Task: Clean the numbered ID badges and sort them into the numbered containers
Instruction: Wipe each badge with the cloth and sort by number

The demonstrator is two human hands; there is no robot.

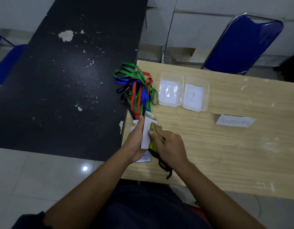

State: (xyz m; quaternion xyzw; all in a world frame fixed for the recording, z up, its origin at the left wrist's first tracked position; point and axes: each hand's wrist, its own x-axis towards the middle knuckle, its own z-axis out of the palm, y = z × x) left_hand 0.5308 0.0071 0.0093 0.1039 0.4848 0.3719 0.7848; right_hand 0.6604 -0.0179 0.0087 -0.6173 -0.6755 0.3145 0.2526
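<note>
My left hand (136,140) grips a white ID badge (146,135) upright over the wooden table's left edge. My right hand (170,146) presses a yellow cloth with black trim (155,129) against the badge's right side; the cloth's dark tail (164,167) hangs onto the table. More white badges (145,158) lie under my left hand, partly hidden. Their green, red, blue and black lanyards (137,90) lie tangled beyond the hands. Two clear containers stand further back: one labelled 1 (170,89), one labelled 2 (195,95). I cannot read the held badge's number.
A folded paper sign with handwriting (234,121) stands right of the containers on the wooden table (234,154). A black table with chipped paint (68,80) abuts on the left. A blue chair (242,45) is behind the wooden table, another blue chair (9,61) at far left.
</note>
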